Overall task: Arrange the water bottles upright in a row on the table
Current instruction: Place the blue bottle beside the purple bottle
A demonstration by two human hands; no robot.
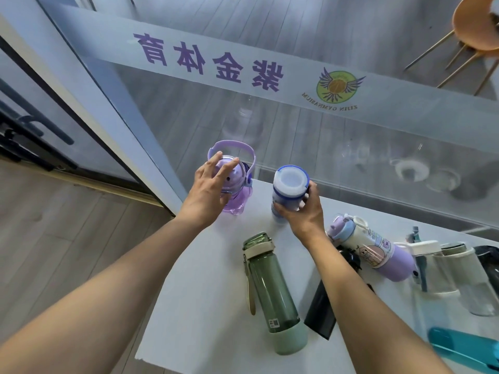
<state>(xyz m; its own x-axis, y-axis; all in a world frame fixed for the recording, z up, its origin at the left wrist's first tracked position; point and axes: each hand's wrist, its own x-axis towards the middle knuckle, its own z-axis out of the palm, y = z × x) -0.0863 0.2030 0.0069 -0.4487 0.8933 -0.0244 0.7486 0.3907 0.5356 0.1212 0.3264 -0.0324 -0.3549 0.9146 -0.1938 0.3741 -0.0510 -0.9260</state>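
Note:
A purple translucent bottle (237, 195) with a loop handle stands upright at the far left corner of the white table (205, 298). My left hand (210, 193) rests over its lid with fingers spread and straight. To its right a white bottle with blue rings (290, 184) stands upright, and my right hand (302, 211) grips its side. Nearer me, lying down, are a green bottle (270, 287), a black bottle (321, 314) partly hidden under my right forearm, and a cartoon-print purple and white bottle (372, 249).
More bottles lie at the right: two clear ones (432, 271) (469, 282), a dark one (490, 263) and a teal one (464, 346). A glass wall (297, 130) runs just behind the table. The table's left edge drops to wooden floor. An orange chair (475, 25) stands beyond the glass.

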